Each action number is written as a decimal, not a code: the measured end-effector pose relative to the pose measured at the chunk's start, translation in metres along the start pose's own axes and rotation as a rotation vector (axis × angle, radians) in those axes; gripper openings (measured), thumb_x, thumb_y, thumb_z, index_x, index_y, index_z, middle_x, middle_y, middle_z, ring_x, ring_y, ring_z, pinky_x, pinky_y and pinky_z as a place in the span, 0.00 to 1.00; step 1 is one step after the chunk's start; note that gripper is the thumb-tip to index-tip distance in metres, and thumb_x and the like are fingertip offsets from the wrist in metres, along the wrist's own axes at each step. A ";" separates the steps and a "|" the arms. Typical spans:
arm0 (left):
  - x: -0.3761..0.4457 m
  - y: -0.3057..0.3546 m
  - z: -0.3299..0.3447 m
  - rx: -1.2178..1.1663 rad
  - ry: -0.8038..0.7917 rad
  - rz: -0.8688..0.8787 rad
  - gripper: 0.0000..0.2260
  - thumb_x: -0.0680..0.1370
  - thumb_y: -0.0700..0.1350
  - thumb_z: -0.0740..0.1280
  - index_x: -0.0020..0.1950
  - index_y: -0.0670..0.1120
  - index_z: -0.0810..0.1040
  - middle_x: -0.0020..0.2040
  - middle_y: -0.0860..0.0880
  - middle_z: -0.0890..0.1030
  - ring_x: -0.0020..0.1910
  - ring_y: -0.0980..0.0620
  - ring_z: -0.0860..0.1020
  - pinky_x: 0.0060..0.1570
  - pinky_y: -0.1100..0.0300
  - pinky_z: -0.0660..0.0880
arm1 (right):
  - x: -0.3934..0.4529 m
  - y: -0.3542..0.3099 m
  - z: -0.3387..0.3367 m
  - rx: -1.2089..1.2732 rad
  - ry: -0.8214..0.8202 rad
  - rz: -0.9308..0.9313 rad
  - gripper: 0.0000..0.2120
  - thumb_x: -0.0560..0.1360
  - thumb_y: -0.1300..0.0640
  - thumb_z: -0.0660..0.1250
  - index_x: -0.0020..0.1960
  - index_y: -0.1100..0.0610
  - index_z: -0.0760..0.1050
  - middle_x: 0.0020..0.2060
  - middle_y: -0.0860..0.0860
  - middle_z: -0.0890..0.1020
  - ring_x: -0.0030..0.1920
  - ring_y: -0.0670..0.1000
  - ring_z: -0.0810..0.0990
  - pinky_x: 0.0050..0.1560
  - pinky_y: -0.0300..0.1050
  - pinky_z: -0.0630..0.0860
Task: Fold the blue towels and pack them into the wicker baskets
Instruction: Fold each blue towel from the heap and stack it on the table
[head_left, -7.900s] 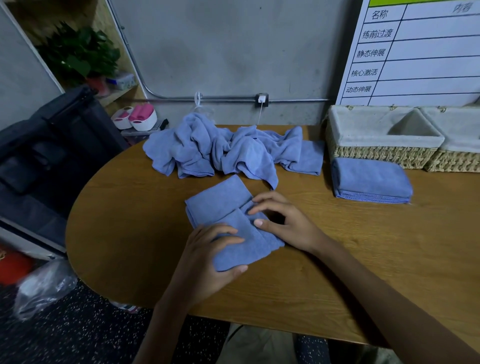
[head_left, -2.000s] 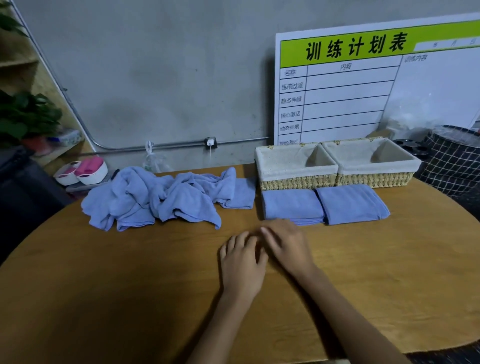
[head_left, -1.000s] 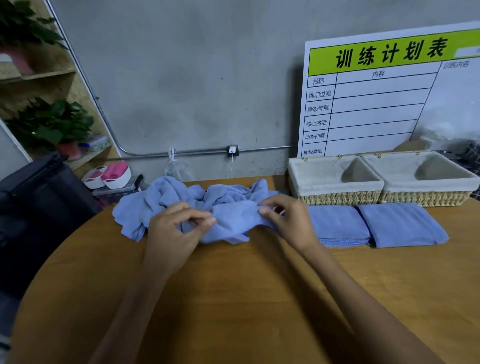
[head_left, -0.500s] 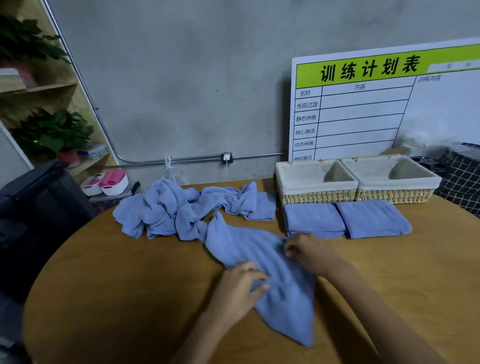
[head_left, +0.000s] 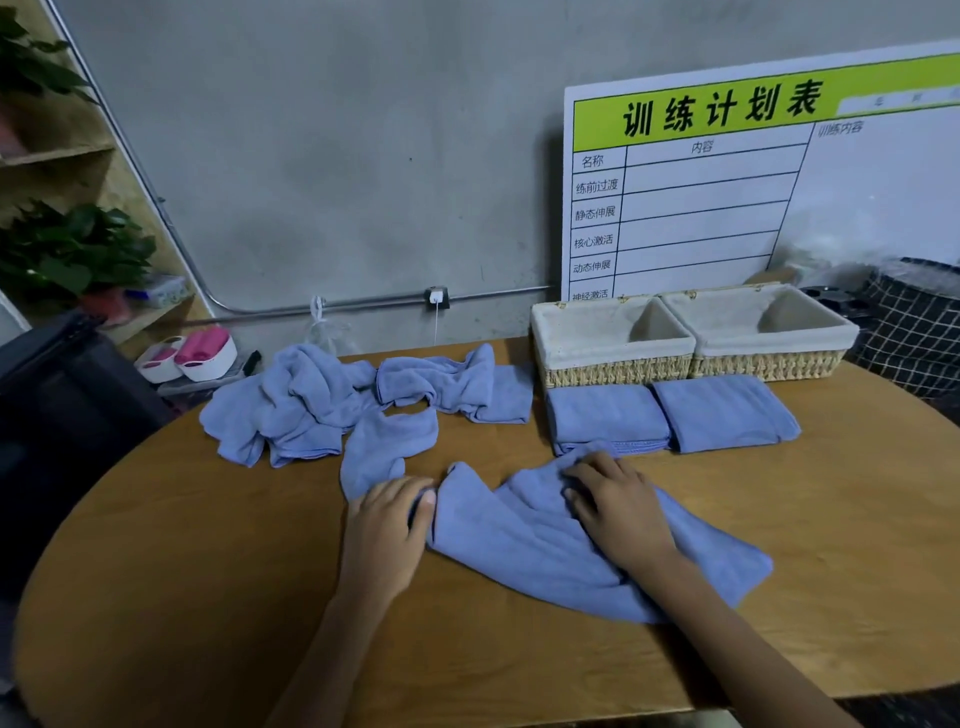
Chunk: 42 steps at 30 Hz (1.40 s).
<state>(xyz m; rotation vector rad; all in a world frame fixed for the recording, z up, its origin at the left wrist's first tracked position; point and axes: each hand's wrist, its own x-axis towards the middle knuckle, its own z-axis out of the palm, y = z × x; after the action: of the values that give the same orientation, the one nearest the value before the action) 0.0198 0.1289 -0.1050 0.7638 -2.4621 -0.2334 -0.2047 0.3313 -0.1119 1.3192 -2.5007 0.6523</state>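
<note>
Item: blue microfibre towel (head_left: 524, 540), loose, rumpled, spread on the wooden table (head_left: 208, 597) in front of me, near two folded towels (head_left: 670, 415) set just before the empty wicker baskets (head_left: 691, 358). Unfolded heap (head_left: 332, 400) at rear left.

My left hand (head_left: 384, 535) pinches the towel's left edge, thumb curled onto the cloth. My right hand (head_left: 618, 504) lies on its upper middle, fingers bent into the fabric; whether it pinches or only presses, I cannot tell.

Handling, as I judge it: light, limp, no stiffness; drags and bunches easily. Best taken at two corners, then drawn flat.
</note>
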 end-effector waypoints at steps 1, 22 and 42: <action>0.000 -0.005 -0.004 0.061 0.007 0.011 0.20 0.83 0.56 0.51 0.53 0.54 0.82 0.51 0.59 0.83 0.51 0.54 0.79 0.48 0.54 0.71 | -0.001 0.000 0.000 -0.002 0.008 0.008 0.09 0.77 0.50 0.67 0.56 0.51 0.80 0.51 0.49 0.79 0.48 0.56 0.78 0.44 0.51 0.74; -0.019 -0.069 -0.052 0.442 -0.064 -0.007 0.20 0.79 0.66 0.52 0.35 0.57 0.72 0.34 0.59 0.72 0.37 0.55 0.72 0.44 0.52 0.64 | -0.034 0.082 -0.042 -0.132 0.120 0.412 0.07 0.77 0.48 0.70 0.51 0.50 0.81 0.53 0.53 0.80 0.53 0.61 0.75 0.50 0.55 0.71; -0.003 -0.021 -0.016 0.115 0.046 0.011 0.16 0.79 0.60 0.56 0.48 0.53 0.79 0.43 0.54 0.76 0.41 0.49 0.78 0.41 0.51 0.72 | -0.023 0.072 -0.043 -0.034 0.223 0.183 0.08 0.74 0.55 0.73 0.53 0.53 0.81 0.47 0.55 0.79 0.45 0.63 0.78 0.42 0.56 0.76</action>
<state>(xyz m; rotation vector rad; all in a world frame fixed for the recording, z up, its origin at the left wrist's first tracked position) 0.0410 0.1131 -0.0999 0.7948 -2.4520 -0.0693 -0.2515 0.4046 -0.1033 0.9555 -2.4538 0.7466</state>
